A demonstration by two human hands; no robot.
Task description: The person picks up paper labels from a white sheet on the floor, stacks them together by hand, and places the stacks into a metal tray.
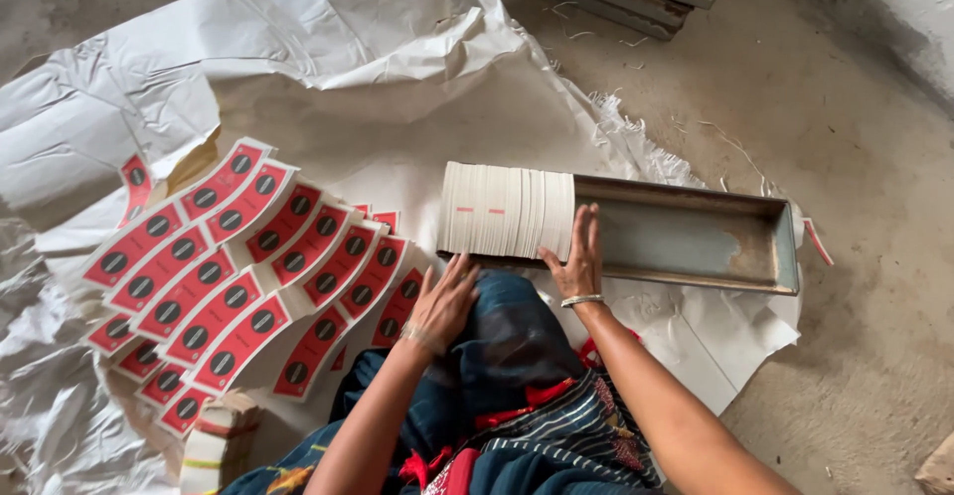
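A long metal tray [696, 242] lies on white sheeting [328, 48] spread over a concrete floor, and everything else sits around it. Inside the tray's left end stands a packed block of white cards [507, 211], set on edge, with small red marks on their top edges; the rest of the tray, to the right of the block, shows bare, worn metal. The right hand [579, 256] rests at the tray's near wall, fingers stretched out flat and together, pressed against the right face of the card block; it grips nothing. The left hand [444, 301] lies just in front of the tray's left end, on the person's knee covered in dark blue cloth, fingers spread loosely and open, holding nothing. Well to the left of the tray, rows of red labels [234, 266] with black round marks are fanned out in overlapping strips on the sheeting. A small bundled stack of labels [214, 445] stands near the lower left, farther from the tray.
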